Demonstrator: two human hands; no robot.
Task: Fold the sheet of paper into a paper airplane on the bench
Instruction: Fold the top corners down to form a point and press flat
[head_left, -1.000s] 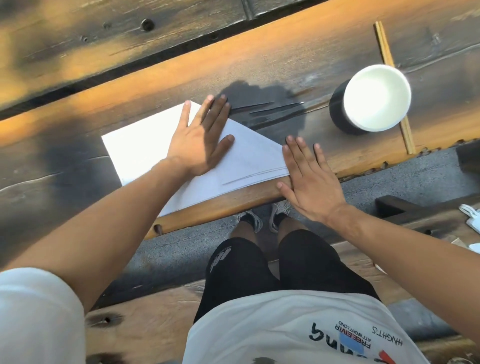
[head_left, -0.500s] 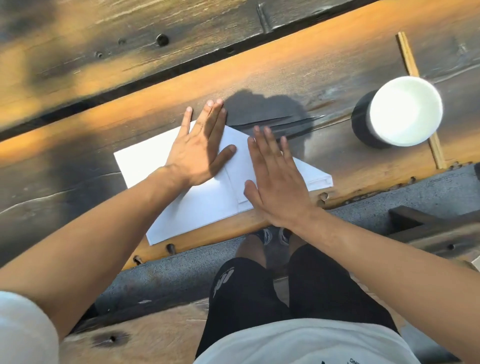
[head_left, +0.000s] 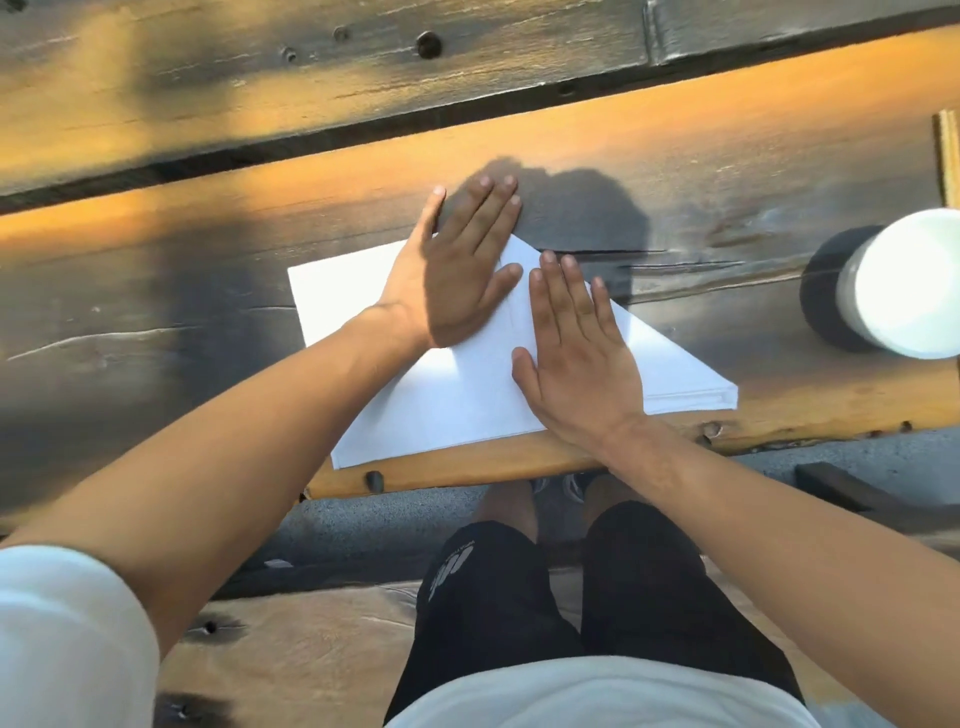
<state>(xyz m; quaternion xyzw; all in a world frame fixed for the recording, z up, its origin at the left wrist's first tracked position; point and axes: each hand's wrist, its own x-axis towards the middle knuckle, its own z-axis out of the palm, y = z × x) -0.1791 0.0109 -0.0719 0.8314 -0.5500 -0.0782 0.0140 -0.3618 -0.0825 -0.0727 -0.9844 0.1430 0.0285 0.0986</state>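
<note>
A white sheet of paper (head_left: 462, 400), partly folded with a slanted edge running to a blunt tip at the right, lies flat on the wooden bench (head_left: 727, 171) near its front edge. My left hand (head_left: 457, 270) lies flat on the paper's upper middle, fingers straight and reaching past its far edge onto the wood. My right hand (head_left: 576, 353) presses flat on the folded part just to the right, fingers straight and pointing away from me. Both palms hide the paper's centre.
A black cup with a white lid (head_left: 893, 283) stands on the bench at the far right, with a thin wooden stick (head_left: 948, 156) behind it. Past a dark gap, another plank (head_left: 311, 78) runs along the back. My knees (head_left: 561, 582) sit below the bench edge.
My right hand came from the bench edge onto the paper and has slid a little further over the folded part. My left hand has stayed flat on the sheet. The view shifted left.
</note>
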